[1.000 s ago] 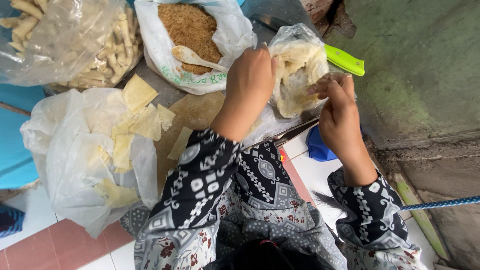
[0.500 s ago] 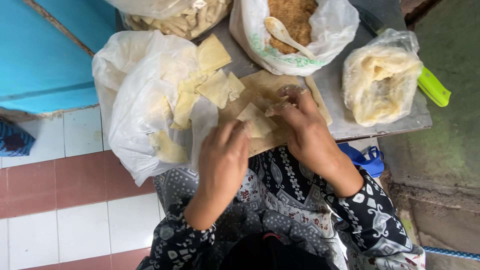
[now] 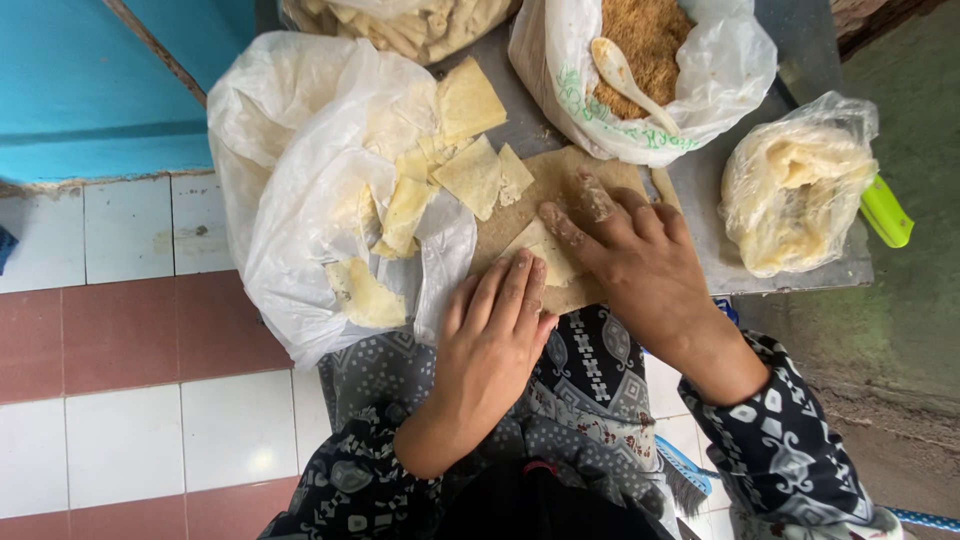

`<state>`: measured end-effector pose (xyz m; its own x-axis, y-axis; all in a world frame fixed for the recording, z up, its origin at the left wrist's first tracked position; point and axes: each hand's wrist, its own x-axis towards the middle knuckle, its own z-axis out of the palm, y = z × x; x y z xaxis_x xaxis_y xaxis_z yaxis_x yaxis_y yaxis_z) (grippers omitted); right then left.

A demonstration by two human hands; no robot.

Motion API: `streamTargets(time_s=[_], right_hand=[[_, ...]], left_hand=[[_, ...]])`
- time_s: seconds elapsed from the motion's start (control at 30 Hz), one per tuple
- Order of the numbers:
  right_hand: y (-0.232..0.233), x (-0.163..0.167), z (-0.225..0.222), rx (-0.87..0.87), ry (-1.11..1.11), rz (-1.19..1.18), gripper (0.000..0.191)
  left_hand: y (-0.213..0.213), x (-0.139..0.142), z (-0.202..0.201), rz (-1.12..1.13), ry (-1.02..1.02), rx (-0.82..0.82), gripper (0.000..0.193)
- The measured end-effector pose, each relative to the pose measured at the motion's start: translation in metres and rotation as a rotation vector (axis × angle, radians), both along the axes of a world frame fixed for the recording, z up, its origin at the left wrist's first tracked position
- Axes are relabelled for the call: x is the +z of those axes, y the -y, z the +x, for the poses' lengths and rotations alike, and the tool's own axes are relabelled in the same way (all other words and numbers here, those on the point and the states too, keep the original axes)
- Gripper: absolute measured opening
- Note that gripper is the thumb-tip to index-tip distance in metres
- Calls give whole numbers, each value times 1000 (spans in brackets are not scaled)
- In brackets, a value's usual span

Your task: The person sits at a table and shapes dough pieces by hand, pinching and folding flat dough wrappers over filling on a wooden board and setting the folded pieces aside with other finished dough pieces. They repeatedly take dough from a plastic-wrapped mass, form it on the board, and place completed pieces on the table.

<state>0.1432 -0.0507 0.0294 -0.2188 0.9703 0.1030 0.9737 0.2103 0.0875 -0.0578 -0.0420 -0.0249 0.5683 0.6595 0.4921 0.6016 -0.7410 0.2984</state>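
Observation:
My left hand (image 3: 495,335) lies flat on the near edge of a brown board (image 3: 560,180), its fingertips touching a small pale dough wrapper (image 3: 545,250). Beside it, my right hand (image 3: 635,260) presses the same wrapper down from the right, fingers spread and dusted with flour. Neither hand grips anything. Square pale wrappers (image 3: 470,175) spill from a white plastic bag (image 3: 300,190) at the left onto the board.
A bag of brown crumbly filling (image 3: 650,40) with a white spoon (image 3: 625,80) sits at the back of the metal tray (image 3: 700,200). A clear bag of dough (image 3: 795,185) and a green handle (image 3: 885,210) are at the right. Another bag of rolled pieces (image 3: 400,25) is behind.
The view swung left from the dough bag to the board. Both hands came down from the dough bag onto the board and now flatten a wrapper there.

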Motion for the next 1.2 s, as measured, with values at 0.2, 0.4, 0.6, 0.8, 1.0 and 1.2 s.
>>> streamTargets(time_s=[0.2, 0.4, 0.6, 0.8, 1.0, 1.2], right_hand=[[5, -3, -11, -15, 209, 68, 63], [6, -8, 12, -71, -120, 204, 39], [-55, -7, 59, -291, -552, 526, 23], [-91, -20, 75, -399, -319, 363, 48], [-88, -9, 74, -424, -558, 347, 40], [-100, 1, 78, -311, -506, 449, 42]], left_hand=[[5, -2, 3, 11, -100, 13, 55], [1, 3, 4, -52, -8, 16, 48], [-21, 11, 12, -218, 96, 35, 19], [-33, 14, 18, -346, 153, 93, 14], [-34, 18, 17, -328, 152, 81, 11], [-32, 19, 16, -345, 113, 99, 15]])
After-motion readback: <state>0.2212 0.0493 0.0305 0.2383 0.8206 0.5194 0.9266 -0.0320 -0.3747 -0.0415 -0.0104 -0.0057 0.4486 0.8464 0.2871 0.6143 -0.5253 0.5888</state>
